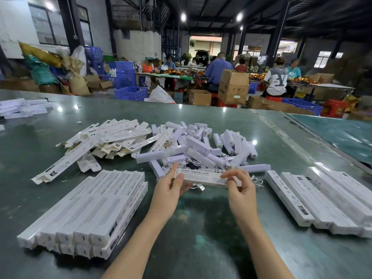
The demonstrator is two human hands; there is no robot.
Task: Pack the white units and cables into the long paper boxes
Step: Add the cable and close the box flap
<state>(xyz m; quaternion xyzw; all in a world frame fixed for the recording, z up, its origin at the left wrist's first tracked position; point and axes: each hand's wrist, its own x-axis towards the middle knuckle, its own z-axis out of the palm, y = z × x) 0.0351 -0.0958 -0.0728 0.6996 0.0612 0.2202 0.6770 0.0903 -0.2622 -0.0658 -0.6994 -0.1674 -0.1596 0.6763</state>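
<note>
I hold one long paper box (203, 176), printed SMART SENSOR LAMP, level above the table. My left hand (171, 185) grips its left end and my right hand (239, 188) pinches its right part. A white cable plug (198, 187) shows just below the box. Behind it lies a heap of white units (201, 148) mixed with white cables (181, 165). A loose pile of flat, empty paper boxes (106, 137) lies at the centre left.
Filled boxes are stacked at the near left (90, 210) and in a row at the right (322, 198) on the green table (201, 228). More white boxes (22, 108) lie far left. Beyond the table edge are workers, cardboard cartons and blue crates.
</note>
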